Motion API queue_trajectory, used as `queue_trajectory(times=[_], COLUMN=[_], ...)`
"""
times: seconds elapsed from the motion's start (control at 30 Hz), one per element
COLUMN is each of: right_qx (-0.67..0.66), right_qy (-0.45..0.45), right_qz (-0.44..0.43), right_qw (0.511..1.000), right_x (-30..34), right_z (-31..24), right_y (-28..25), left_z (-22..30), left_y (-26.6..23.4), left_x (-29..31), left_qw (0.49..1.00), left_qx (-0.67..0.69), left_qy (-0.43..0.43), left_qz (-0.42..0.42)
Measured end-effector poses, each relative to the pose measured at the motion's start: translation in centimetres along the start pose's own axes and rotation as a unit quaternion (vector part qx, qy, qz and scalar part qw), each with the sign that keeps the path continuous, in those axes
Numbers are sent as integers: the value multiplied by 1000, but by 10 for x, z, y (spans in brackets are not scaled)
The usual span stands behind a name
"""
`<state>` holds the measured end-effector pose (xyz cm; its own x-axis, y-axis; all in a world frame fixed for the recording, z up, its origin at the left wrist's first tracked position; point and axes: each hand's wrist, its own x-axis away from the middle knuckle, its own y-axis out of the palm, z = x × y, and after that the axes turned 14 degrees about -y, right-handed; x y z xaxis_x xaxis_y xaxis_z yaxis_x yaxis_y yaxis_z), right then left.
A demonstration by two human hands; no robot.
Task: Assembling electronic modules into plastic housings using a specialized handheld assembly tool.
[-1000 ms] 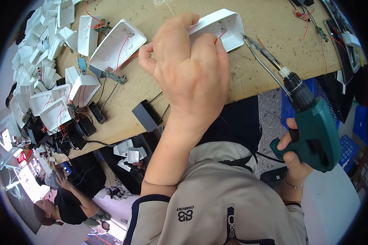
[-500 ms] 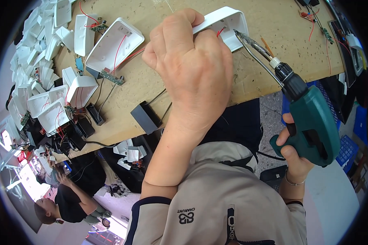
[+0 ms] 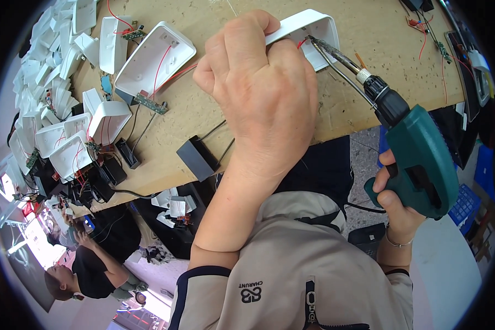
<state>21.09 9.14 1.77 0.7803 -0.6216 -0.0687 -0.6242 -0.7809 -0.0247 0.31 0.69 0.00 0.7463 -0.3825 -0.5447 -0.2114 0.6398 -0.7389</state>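
My left hand (image 3: 261, 93) is closed on a white plastic case (image 3: 308, 21), tilted with its hollow inside partly in view. A red wire (image 3: 301, 43) sticks out past my fingers inside the case. My right hand (image 3: 399, 212) grips a green soldering gun (image 3: 426, 157) by its handle, with a finger near its trigger. The gun's dark metal tip (image 3: 324, 48) reaches into the case and meets the end of the red wire, or comes very near it. My left fingertips, and whatever they pinch behind the case wall, are hidden.
Left of my hand lies another white case (image 3: 155, 60) wired to a small circuit board (image 3: 150, 103). A black box (image 3: 197, 158) sits near the table's edge. White cases (image 3: 49, 66) are heaped at far left. Another person (image 3: 96, 269) works at lower left.
The soldering tip has shifted slightly left and up, closer to the red wire. The case and my left hand have moved a little to the right.
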Motion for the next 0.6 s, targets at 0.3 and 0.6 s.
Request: queue_trajectory(times=[0.3, 0.6], right_qx=[-11, 11], right_qy=[21, 44], right_qz=[-1, 1], right_qw=[1000, 999], right_x=[-2, 2], right_z=[-1, -6], right_y=[-1, -2], left_z=[7, 7], left_y=[-10, -10], left_x=[-3, -3], left_qw=[995, 993], left_qx=[-86, -97], left_qy=[49, 63], left_qz=[-15, -7])
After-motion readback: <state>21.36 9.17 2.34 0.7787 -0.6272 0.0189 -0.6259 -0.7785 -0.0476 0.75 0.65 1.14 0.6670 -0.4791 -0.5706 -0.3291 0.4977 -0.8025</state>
